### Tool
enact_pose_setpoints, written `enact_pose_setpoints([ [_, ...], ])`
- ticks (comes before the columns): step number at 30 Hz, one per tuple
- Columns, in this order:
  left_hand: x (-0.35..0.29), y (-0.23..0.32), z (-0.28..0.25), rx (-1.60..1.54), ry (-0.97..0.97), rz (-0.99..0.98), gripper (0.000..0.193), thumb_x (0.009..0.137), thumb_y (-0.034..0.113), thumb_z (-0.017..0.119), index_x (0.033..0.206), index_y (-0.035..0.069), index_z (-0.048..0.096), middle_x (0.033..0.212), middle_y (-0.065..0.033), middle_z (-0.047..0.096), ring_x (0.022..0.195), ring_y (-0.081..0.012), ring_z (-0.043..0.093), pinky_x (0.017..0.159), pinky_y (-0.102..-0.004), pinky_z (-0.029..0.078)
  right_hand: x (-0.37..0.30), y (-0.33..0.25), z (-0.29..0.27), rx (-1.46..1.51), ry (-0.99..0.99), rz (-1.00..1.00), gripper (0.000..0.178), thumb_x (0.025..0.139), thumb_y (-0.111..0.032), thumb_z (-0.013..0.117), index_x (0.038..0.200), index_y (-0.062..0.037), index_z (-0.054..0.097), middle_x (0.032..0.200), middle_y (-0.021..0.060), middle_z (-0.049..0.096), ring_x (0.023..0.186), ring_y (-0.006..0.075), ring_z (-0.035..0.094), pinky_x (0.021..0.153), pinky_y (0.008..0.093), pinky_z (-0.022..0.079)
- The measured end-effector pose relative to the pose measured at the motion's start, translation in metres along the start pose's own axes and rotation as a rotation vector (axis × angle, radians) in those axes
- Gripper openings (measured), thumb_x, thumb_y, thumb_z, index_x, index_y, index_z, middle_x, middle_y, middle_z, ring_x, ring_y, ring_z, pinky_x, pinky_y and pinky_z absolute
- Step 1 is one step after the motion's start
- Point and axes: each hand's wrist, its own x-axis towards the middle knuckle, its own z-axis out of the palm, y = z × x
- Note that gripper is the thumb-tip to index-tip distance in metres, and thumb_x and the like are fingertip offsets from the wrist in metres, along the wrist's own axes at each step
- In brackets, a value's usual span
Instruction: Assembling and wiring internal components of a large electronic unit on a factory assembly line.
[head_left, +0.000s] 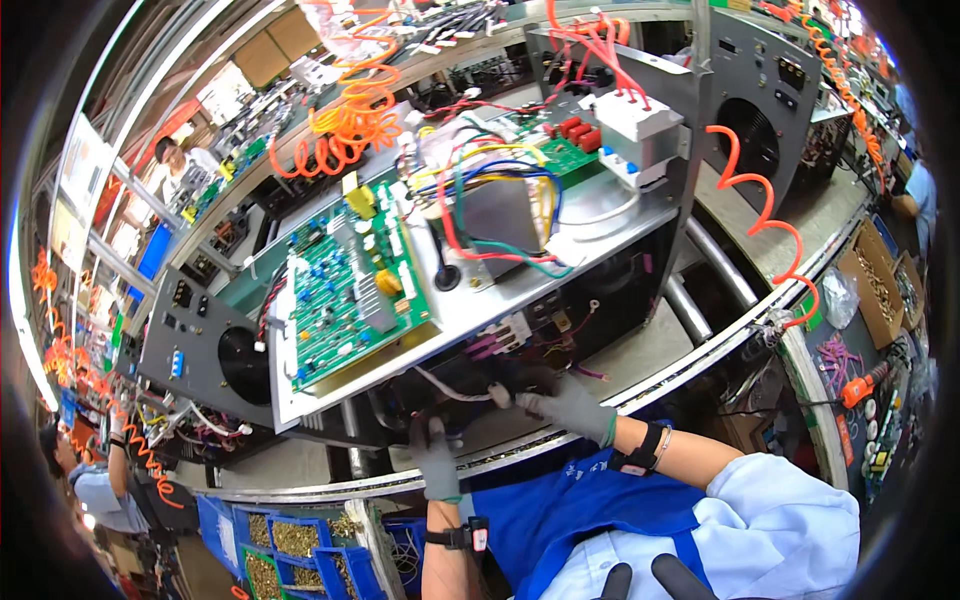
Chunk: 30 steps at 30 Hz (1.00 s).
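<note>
Both my hands wear grey gloves with dark fingers and work at the near, open side of a metal chassis (420, 352). My right hand (572, 408) has its fingers closed at the light end of a white cable (455, 394), which loops out of the chassis. To the left, my left hand (436, 462) is raised by the chassis' lower edge; its dark fingers blend into the shadow, so their grip is unclear. Above them on the metal panel sit a green circuit board (345, 290), a grey block-shaped part (497, 222) and coloured wires (455, 225).
A curved metal rail (640, 395) runs between me and the chassis. Blue bins (297, 538) of small brass-coloured parts stand at lower left. Orange coiled hoses (355, 120) hang overhead. Grey fan panels (215, 345) flank the chassis. An orange-handled tool (864, 386) lies at right; other people work farther off.
</note>
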Motion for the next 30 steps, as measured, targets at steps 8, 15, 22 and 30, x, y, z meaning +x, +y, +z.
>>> enact_pose_setpoints([
  [8, -0.033, 0.008, 0.008, -0.115, 0.323, -0.128, 0.045, 0.093, 0.017, 0.051, 0.134, -0.001, 0.041, 0.117, -0.0125, 0.055, 0.082, -0.0177, 0.059, 0.067, -0.0267, 0.051, -0.088, 0.022, -0.054, -0.106, 0.143, 0.083, 0.049, 0.088, -0.029, 0.062, 0.126, 0.0015, 0.051, 0.093, 0.0081, 0.063, 0.078, 0.0115, 0.061, 0.068, 0.0266, 0.050],
  [15, -0.070, 0.006, 0.024, 0.007, 0.418, 0.105, 0.039, 0.090, 0.010, 0.051, 0.126, -0.007, 0.047, 0.105, -0.0140, 0.059, 0.088, -0.0222, 0.059, 0.074, -0.0304, 0.051, -0.158, 0.030, -0.153, 0.556, 0.934, 0.168, 0.027, 0.091, -0.025, 0.058, 0.106, -0.0022, 0.058, 0.083, 0.0040, 0.058, 0.067, 0.0115, 0.055, 0.057, 0.0248, 0.048],
  [22, -0.085, 0.036, 0.041, 0.092, 0.271, 0.123, 0.038, 0.096, 0.023, 0.054, 0.119, -0.006, 0.054, 0.099, -0.0162, 0.065, 0.079, -0.0203, 0.063, 0.069, -0.0284, 0.052, -0.189, 0.059, -0.267, 1.569, 0.924, -0.146, 0.053, 0.092, -0.052, 0.042, 0.111, -0.0048, 0.056, 0.099, 0.0112, 0.061, 0.082, 0.0233, 0.058, 0.064, 0.0307, 0.053],
  [30, -0.104, 0.037, 0.004, 0.224, 0.400, 0.040, 0.040, 0.072, -0.009, 0.058, 0.110, 0.000, 0.062, 0.102, -0.0096, 0.064, 0.093, -0.0198, 0.058, 0.087, -0.0330, 0.048, -0.198, 0.122, -0.340, 1.239, 0.663, -0.220, 0.018, 0.093, -0.012, 0.047, 0.099, 0.0011, 0.059, 0.088, 0.0082, 0.062, 0.076, 0.0169, 0.059, 0.068, 0.0253, 0.052],
])
